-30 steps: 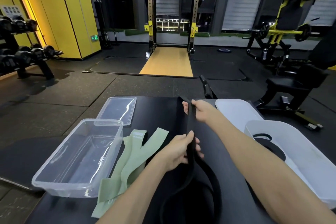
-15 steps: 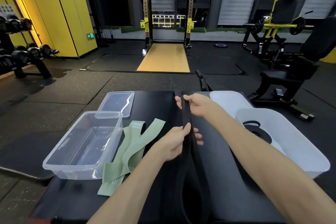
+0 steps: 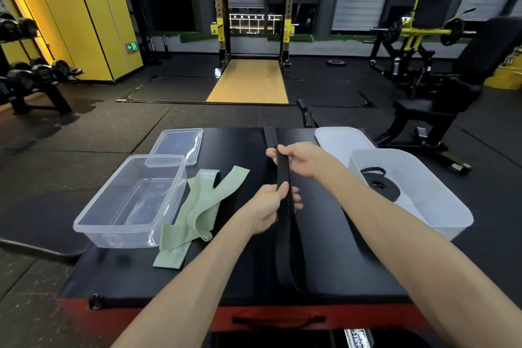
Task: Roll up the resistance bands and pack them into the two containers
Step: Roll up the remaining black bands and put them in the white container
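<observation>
Left hand [image 3: 271, 206]: fingers curled round the black band [image 3: 283, 175], thumb on top, gripping it at mid-length. Right hand [image 3: 302, 158]: further out, pinching the band's far end between thumb and fingers. The stretch between the two hands looks taut and flat, lifted just off the pad [image 3: 226, 277].

Orientation: the band's long axis runs straight away from the person, near edge to far edge of the pad; the far end points toward the rack across the room; behind the left hand the band parts into two strands that lie on the pad and close in a loop near its front edge.

Step in hand, as judged: the band is being laid out and doubled flat before rolling; no coil is started at either end. The next move calls for the right hand to turn the far end over on itself and wind toward the left hand, which should feed with even tension so that the layers stay aligned.

Surroundings: a green band [image 3: 203, 206] lies unrolled just left of the hands, touching the clear tub [image 3: 113, 234], which holds no band; the white tub [image 3: 457, 226] to the right holds one rolled band [image 3: 380, 185]; each tub's lid lies beyond it.
</observation>
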Available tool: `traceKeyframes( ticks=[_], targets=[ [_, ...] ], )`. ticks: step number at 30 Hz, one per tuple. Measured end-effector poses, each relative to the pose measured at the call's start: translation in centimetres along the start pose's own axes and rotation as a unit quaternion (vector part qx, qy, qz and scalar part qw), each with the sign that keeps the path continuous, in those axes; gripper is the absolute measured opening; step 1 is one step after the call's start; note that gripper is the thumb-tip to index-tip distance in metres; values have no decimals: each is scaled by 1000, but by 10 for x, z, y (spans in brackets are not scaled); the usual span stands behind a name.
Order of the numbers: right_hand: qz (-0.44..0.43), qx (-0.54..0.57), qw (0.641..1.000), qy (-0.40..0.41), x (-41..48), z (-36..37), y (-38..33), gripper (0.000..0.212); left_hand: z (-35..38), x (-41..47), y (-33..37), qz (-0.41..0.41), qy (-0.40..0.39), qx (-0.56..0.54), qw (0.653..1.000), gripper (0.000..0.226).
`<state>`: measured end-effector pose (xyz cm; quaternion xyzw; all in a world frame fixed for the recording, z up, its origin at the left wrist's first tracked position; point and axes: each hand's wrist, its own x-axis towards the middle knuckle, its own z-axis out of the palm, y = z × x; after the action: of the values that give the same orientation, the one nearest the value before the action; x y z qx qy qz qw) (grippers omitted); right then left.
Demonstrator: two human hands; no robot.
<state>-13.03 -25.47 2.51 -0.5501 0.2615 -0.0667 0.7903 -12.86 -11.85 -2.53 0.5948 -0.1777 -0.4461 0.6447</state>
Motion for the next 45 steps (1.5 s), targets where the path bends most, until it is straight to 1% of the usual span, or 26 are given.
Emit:
traceKeyframes(
  ticks=[2,3,6,8,10,13,14,16,19,20,22,23,24,25,27,30,31,32,34,36,38,40,45],
  targets=[
    [-5,-9,1000,-3,-7,-2,4,31,1,-2,-4,19,6,6,1000,27],
    [4,-31,999,-12,-13,-2,7,31,1,-1,-4,28,16,5,999,26],
    [51,-144,988,-33,-32,-2,21,25,7,0,-2,49,48,41,997,22],
    [70,-177,982,-20,-40,-1,27,28,10,-1,-4,53,50,67,995,20],
    [61,-145,988,0,-45,1,26,29,13,-7,-6,44,39,61,996,23],
    [8,-20,999,25,-44,6,23,29,13,-16,-15,17,17,17,1000,27],
    [-6,2,1000,31,-44,6,23,29,12,-20,-19,12,12,10,1000,27],
    [-7,-18,1000,25,-49,7,27,31,12,-26,-23,18,17,15,1000,25],
    [28,-137,990,-3,-65,4,41,31,12,-23,-24,40,60,22,997,26],
    [31,-157,987,-1,-68,2,46,28,13,-23,-23,44,81,34,995,30],
    [19,-148,989,17,-72,-2,54,24,13,-19,-23,37,92,51,994,46],
    [11,-139,990,22,-75,-3,57,26,12,-15,-24,32,95,50,994,48],
    [9,-132,991,23,-78,-5,60,28,13,-15,-23,30,103,56,993,44],
    [11,-127,992,19,-84,-5,61,30,14,-16,-21,24,102,59,993,39],
    [23,-136,990,-10,-101,-6,66,35,15,-17,-15,12,94,57,994,38],
    [26,-160,984,-74,-118,-13,77,40,18,-20,-9,4,90,30,995,22],
    [25,-165,982,-89,-122,-15,80,40,18,-18,-9,7,89,8,996,22],
    [23,-179,979,-97,-122,-20,84,35,19,-19,-8,13,85,-13,996,24],
    [25,-222,970,-95,-127,-27,90,17,21,-20,-7,39,86,-35,995,26],
    [25,-266,961,-75,-130,-31,97,8,21,-18,-6,55,84,-35,994,26],
    [3,-270,960,-69,-132,-33,103,16,21,-21,-4,58,81,-38,994,25],
    [-29,-260,963,-61,-133,-35,106,18,18,-23,-6,54,71,-30,996,24],
    [-79,-301,950,-36,-133,-41,111,8,6,-30,-18,13,1,-29,999,24]
  ],
)
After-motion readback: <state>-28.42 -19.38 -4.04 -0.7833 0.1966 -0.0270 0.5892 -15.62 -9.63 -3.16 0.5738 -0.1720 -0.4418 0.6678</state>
